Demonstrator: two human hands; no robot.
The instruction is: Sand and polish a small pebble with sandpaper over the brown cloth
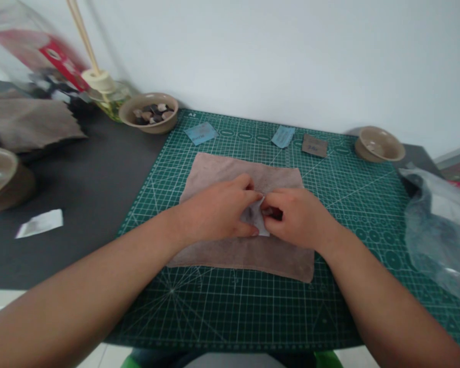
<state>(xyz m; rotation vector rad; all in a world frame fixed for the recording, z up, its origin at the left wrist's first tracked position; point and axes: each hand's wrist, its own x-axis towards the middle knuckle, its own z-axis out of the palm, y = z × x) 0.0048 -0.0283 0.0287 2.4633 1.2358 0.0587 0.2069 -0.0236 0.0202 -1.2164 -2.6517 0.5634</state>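
Observation:
A small white piece of paper [261, 225] lies over a brownish-pink cloth [230, 254] in the middle of the cutting mat. From the left, my left hand [226, 208] reaches onto the paper, its thumb and fingers curved around it and pressing its edges. My right hand [299, 214] pinches the paper's right side between closed fingertips. Whatever the paper may cover is hidden by my fingers. Beneath the cloth is the green cutting mat [230, 312] with its printed grid.
At the back left stand a bowl of stones [148, 128] and a reed diffuser [103, 87]. Two blue slips [201, 133] and a brown tag [315, 146] lie behind the cloth. Another bowl [379, 145] and a clear plastic bag [437, 230] are at right; a white scrap [40, 224] lies left.

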